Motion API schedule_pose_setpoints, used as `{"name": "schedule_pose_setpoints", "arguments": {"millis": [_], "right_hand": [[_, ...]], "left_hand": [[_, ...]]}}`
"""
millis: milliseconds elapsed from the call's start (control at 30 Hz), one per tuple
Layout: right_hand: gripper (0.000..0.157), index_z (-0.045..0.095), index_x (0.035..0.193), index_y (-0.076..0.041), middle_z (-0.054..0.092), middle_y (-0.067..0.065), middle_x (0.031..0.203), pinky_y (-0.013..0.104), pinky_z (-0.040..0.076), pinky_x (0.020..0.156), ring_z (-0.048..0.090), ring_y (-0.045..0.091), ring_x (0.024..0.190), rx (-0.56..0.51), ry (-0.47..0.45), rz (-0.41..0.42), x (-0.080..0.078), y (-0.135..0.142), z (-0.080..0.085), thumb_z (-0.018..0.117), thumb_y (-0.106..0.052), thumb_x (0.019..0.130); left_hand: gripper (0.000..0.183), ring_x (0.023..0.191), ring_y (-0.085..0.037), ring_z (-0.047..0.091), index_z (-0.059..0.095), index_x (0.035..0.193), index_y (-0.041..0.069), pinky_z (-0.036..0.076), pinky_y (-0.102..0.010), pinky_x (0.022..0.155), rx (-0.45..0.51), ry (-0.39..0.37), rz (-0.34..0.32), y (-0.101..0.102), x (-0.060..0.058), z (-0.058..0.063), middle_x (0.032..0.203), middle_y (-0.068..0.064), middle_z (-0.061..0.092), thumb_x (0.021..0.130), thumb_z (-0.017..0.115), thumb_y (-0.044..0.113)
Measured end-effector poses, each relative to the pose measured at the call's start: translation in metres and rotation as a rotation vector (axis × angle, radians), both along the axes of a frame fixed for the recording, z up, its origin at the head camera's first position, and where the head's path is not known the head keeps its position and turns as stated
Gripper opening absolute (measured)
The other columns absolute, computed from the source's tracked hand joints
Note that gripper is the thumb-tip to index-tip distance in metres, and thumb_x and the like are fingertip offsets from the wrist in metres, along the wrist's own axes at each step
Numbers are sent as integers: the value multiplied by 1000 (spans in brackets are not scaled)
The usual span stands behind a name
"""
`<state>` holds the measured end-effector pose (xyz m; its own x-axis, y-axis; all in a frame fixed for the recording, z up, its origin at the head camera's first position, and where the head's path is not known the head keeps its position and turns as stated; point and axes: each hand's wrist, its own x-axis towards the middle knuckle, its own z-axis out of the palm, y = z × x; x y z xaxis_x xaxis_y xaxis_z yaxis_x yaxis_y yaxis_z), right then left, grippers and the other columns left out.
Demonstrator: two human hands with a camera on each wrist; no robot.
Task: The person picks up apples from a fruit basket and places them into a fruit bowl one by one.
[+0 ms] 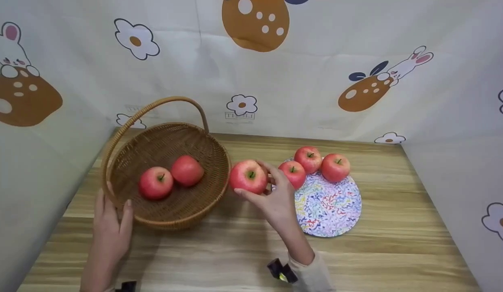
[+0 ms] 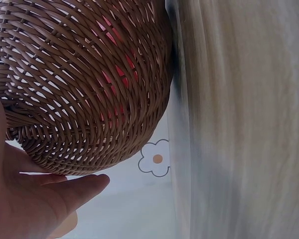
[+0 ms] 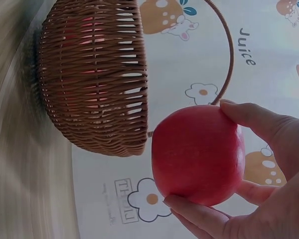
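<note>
My right hand [image 1: 277, 198] holds a red apple [image 1: 248, 177] between thumb and fingers, just beyond the right rim of the wicker basket [image 1: 217, 194]. In the right wrist view that apple [image 3: 197, 154] is off the table, near the basket's rim. Two apples, one with its stem up [image 1: 155, 183] and another lying tilted [image 1: 187, 170], sit inside the basket. My left hand [image 1: 111, 227] grips the basket's rim at the near left, by the foot of its arched handle [image 1: 121, 132]. Seen from the left wrist, woven strands partly hide the apples inside.
Right of the basket lies a round, colourfully speckled mat [image 1: 330, 211]. Three apples stand at its far edge: a left one [image 1: 293, 174], a back one [image 1: 308, 159] and a right one [image 1: 335, 167]. A printed cloth [image 1: 300, 93] encloses the wooden table [image 1: 381, 251] at back and sides.
</note>
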<state>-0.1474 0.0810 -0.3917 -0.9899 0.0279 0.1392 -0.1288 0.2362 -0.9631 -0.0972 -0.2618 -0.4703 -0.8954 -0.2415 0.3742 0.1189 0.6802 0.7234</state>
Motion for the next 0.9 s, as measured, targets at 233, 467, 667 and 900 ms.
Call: {"name": "schedule_pose_setpoints", "arguments": {"millis": [233, 467, 667, 900], "right_hand": [[72, 65, 138, 0, 67, 17, 135, 44, 61, 94, 65, 33, 122, 32, 31, -25, -1, 7, -1, 97, -15, 75], [73, 65, 137, 2, 70, 19, 131, 43, 60, 95, 67, 31, 120, 30, 43, -49, -3, 13, -2, 97, -11, 74], [73, 65, 137, 2, 69, 19, 130, 41, 60, 95, 68, 30, 116, 28, 26, -70, -4, 18, -4, 97, -10, 73], [73, 65, 138, 3, 68, 21, 129, 33, 60, 91, 69, 29, 110, 13, 10, -89, -3, 23, -5, 97, -9, 73]], "left_hand": [[65, 150, -52, 28, 23, 164, -8, 29, -75, 118, -7, 2, 1, 1, 0, 0, 166, -30, 23, 109, 49, 15], [65, 148, -51, 32, 24, 164, -6, 34, -76, 113, -1, -1, 9, 1, -1, 1, 166, -28, 25, 108, 49, 14], [63, 149, -49, 30, 25, 163, -6, 33, -74, 115, -8, -8, 11, 1, -1, 0, 165, -27, 26, 108, 48, 14], [63, 149, -49, 31, 26, 163, -7, 33, -74, 115, -13, 7, 7, 1, 0, 0, 163, -28, 28, 108, 50, 13]]}}
